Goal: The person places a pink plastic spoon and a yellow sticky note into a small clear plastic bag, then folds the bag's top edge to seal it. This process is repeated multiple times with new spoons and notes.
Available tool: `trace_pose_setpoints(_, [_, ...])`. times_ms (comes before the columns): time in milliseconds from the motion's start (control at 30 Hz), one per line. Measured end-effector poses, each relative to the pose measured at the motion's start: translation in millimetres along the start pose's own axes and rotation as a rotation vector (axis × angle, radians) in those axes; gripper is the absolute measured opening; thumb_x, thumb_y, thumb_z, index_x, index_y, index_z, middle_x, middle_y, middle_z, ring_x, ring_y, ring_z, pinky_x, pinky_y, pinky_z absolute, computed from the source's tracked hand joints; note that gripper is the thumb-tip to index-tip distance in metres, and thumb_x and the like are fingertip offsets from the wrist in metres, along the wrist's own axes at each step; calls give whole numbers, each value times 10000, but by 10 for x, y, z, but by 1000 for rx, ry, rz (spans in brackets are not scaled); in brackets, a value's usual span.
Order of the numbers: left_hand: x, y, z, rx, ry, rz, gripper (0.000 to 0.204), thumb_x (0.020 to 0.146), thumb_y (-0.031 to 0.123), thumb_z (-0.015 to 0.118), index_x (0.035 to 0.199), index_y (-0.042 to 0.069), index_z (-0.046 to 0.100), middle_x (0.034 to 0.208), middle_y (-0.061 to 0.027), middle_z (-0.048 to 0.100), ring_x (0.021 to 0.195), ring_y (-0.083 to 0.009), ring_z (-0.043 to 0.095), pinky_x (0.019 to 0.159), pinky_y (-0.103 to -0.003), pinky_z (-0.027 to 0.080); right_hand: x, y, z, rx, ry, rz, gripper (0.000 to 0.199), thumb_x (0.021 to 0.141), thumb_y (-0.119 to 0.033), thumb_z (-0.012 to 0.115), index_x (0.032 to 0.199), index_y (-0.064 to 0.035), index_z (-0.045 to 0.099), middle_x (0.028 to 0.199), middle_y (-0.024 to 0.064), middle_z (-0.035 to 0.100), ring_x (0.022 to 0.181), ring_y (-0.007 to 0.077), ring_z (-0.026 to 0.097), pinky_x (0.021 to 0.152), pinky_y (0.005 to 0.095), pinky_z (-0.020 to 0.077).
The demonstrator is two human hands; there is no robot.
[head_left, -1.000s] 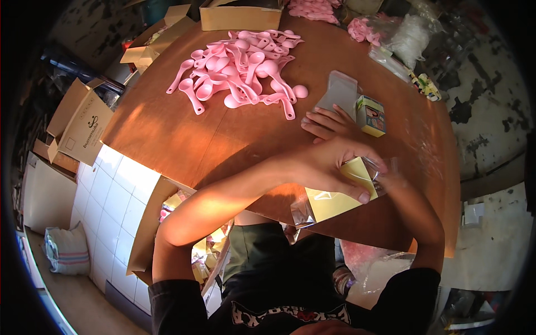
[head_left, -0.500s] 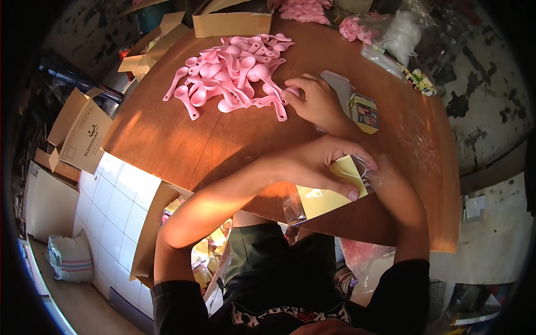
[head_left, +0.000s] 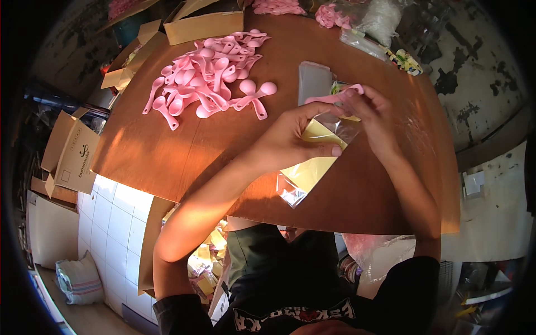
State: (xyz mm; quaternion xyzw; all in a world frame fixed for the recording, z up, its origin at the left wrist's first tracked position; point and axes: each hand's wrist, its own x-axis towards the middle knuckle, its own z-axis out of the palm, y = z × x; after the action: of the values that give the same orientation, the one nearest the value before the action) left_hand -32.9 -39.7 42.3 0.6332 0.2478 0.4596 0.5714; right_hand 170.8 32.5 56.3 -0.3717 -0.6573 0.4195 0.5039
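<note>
My left hand (head_left: 287, 137) grips a clear plastic bag (head_left: 292, 194) with a yellow card (head_left: 311, 172) inside, thumb across its front. Between the fingers of my right hand (head_left: 375, 118) is a pink spoon (head_left: 330, 98), held above the bag's upper end. The spoon's bowl is partly hidden, and I cannot tell whether it touches the bag. A heap of pink spoons (head_left: 209, 75) lies on the wooden table, left of my hands. Behind the held spoon are a stack of clear bags (head_left: 314, 81) and a small printed box (head_left: 336, 86), mostly covered.
The brown table (head_left: 151, 151) has a curved front edge near my body. An open cardboard box (head_left: 204, 28) stands at its far side, beside more pink pieces (head_left: 277, 6). Plastic packs (head_left: 363, 43) lie far right. Below the left edge, a carton holds yellow packets (head_left: 205, 285).
My right hand has come back from the heap with a pink spoon. My left hand has raised and tilted the bag with its card. The view has shifted slightly.
</note>
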Motion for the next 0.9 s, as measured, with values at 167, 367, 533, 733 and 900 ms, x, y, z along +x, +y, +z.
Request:
trace_pose_setpoints(167, [25, -106, -13, 140, 93, -102, 614, 810, 142, 822, 1329, 4, 525, 1178, -126, 671, 1035, -152, 632, 881, -302, 523, -454, -115, -805, 348, 203, 91, 177, 981, -177, 620, 1071, -26, 643, 925, 68, 687, 818, 160, 697, 769, 323, 582])
trace_pose_setpoints(367, [31, -183, 66, 376, -22, 16, 672, 786, 131, 827, 1368, 36, 504, 1347, -136, 591, 1245, -235, 565, 1036, -368, 461, -718, -117, -682, 483, 220, 136, 143, 984, -160, 613, 1058, -37, 609, 939, 73, 683, 819, 175, 706, 777, 344, 590])
trace_pose_setpoints(533, [54, -165, 192, 372, -115, 3, 754, 759, 88, 836, 1411, 47, 460, 1405, -131, 546, 1290, -252, 534, 1081, -393, 445, -764, -72, -714, 426, 129, 233, 159, 973, -159, 632, 1062, -29, 609, 926, 77, 688, 825, 173, 709, 761, 324, 588])
trace_pose_setpoints(733, [49, -157, 256, 458, -179, 7, 782, 809, 62, 812, 1470, 30, 395, 1361, -97, 560, 1183, -148, 562, 968, -310, 494, -854, -119, -485, 302, 90, 271, 181, 954, -142, 663, 1059, -9, 599, 920, 82, 689, 768, 151, 690, 722, 278, 575])
trace_pose_setpoints(900, [23, -85, 252, 345, -127, -56, 499, 994, 184, 603, 1436, 10, 451, 1245, -78, 633, 1146, -125, 567, 947, -284, 477, -851, -237, -307, 151, 121, 60, 195, 936, -128, 684, 1045, 12, 604, 934, 88, 685, 813, 141, 675, 714, 264, 560])
